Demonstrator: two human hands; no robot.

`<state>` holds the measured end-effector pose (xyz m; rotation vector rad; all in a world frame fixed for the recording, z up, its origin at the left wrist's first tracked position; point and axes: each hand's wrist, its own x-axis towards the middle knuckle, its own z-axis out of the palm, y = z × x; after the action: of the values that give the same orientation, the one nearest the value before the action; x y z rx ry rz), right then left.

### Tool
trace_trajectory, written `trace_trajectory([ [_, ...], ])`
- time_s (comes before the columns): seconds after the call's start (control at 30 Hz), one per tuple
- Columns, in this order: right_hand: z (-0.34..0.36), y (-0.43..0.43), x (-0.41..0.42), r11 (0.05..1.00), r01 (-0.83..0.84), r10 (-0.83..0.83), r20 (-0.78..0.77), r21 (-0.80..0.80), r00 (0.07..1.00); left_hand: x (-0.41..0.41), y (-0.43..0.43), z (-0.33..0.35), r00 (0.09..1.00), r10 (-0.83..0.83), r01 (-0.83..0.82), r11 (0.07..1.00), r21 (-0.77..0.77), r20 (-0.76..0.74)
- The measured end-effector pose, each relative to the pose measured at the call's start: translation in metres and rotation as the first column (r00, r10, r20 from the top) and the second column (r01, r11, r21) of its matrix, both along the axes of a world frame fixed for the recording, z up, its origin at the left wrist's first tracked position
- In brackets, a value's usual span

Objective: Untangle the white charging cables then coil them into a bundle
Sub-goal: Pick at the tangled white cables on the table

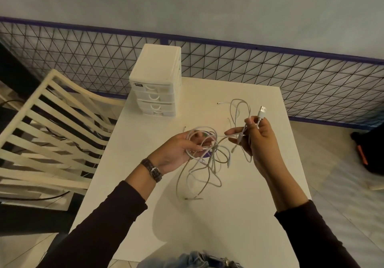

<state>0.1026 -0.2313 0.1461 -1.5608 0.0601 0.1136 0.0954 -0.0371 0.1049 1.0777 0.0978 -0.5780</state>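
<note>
A tangle of white charging cables hangs above the white table, strung between both hands. My left hand, palm up, grips a bunch of loops at the tangle's left side. My right hand pinches cable strands higher up, and a USB plug sticks up above its fingers. Loose loops droop under the hands down to the tabletop, with one cable end lying on the table. Another loop and a small plug end lie farther back on the table.
A white mini drawer unit stands at the table's far left corner. A cream slatted chair sits to the left of the table. A wire mesh fence runs behind. A dark bag lies on the floor at right.
</note>
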Motion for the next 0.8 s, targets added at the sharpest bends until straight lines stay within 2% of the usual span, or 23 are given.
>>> trace_trajectory([
  [0.07,-0.003,-0.003,0.002,1.0,0.016,-0.016,0.016,-0.008,1.0,-0.001,0.003,-0.001,0.999,-0.036,0.04,0.992,-0.117,0.037],
  [0.23,-0.002,-0.008,0.004,0.998,0.048,-0.046,0.045,-0.036,0.998,0.0,0.01,0.0,0.997,-0.075,0.076,0.983,-0.167,0.013],
  [0.33,0.0,-0.01,0.006,0.998,0.047,-0.045,0.053,-0.035,0.998,0.002,0.01,-0.001,0.99,-0.111,0.104,0.992,0.076,0.09],
  [0.47,-0.001,-0.008,0.005,0.997,0.041,-0.038,0.051,-0.058,0.998,0.002,0.005,-0.001,0.938,-0.245,0.141,0.916,0.375,0.247],
  [0.53,-0.002,-0.006,0.005,0.997,0.042,-0.038,0.056,-0.068,0.998,0.004,0.005,-0.005,0.911,-0.259,0.083,0.877,0.473,0.321],
  [0.6,-0.002,-0.005,0.005,0.995,0.049,-0.044,0.063,-0.081,0.997,0.007,0.005,-0.013,0.895,-0.207,-0.045,0.839,0.543,0.395],
  [0.7,-0.003,-0.003,0.004,0.99,0.062,-0.053,0.074,-0.126,0.996,0.009,0.003,-0.02,0.908,-0.01,-0.247,0.794,0.556,0.418],
  [0.73,-0.004,-0.002,0.004,0.989,0.067,-0.058,0.073,-0.132,0.996,0.009,0.002,-0.021,0.91,0.032,-0.281,0.781,0.558,0.414],
  [0.8,-0.006,-0.002,0.003,0.991,0.072,-0.066,0.053,-0.117,0.996,0.008,0.001,-0.019,0.911,-0.004,-0.262,0.764,0.589,0.411],
])
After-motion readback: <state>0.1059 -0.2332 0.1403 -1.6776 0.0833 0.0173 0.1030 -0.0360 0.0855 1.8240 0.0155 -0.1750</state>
